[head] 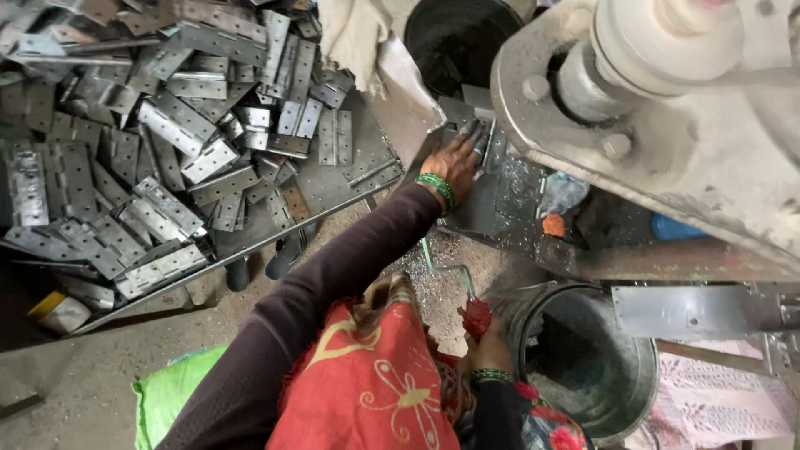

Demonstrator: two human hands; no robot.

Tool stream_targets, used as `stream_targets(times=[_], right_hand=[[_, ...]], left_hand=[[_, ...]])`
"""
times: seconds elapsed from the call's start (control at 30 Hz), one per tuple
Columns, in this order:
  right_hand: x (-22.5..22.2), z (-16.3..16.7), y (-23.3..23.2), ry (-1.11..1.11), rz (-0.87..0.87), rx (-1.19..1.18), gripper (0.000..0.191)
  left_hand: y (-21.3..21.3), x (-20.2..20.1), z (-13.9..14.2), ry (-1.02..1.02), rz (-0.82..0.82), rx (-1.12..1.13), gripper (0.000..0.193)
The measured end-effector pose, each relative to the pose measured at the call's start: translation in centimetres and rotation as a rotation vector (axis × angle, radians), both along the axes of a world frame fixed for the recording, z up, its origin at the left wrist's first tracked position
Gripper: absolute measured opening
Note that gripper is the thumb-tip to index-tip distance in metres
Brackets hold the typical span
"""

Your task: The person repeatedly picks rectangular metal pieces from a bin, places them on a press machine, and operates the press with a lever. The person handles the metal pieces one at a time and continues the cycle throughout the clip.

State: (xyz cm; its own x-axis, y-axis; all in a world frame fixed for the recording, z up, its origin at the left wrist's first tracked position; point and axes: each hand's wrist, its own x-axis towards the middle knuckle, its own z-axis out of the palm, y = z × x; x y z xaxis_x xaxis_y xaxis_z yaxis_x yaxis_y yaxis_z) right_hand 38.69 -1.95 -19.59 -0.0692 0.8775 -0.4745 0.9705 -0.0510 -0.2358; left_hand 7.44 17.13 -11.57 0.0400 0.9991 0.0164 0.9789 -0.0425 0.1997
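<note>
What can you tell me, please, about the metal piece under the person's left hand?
The metal piece is a flat, dull grey hinge-like plate, steel by the look of it. It stands nearly upright on the grey work surface beside the big machine housing. The left hand lies against it, with the fingers spread over its upper edge, so most of it is hidden. Fine metal shavings lie just to its right. Any holes in it cannot be made out.

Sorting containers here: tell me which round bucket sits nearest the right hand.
The grey metal bucket at lower right, beside the right hand; the dark bucket sits far off, at top.
</note>
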Motion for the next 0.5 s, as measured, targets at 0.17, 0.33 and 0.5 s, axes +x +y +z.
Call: stream_targets(times=[0.17,0.33,0.5], right_hand=[[0.5,7.9,-0.1,-0.099,0.102,0.058,0.061],[0.4,8.3,-1.1,0.016,0.067,0.148,0.067],[1.2,0.2,-2.8,0.227,-0.006,0.244,0.065]], left_hand=[[-1.9,1.2,1.8,-0.095,0.053,-0.167,0.061],[-13.1,4.8,2.0,0.108,-0.057,0.154,0.079],[-15.2,3.5,0.8,0.096,-0.124,0.16,0.041]])
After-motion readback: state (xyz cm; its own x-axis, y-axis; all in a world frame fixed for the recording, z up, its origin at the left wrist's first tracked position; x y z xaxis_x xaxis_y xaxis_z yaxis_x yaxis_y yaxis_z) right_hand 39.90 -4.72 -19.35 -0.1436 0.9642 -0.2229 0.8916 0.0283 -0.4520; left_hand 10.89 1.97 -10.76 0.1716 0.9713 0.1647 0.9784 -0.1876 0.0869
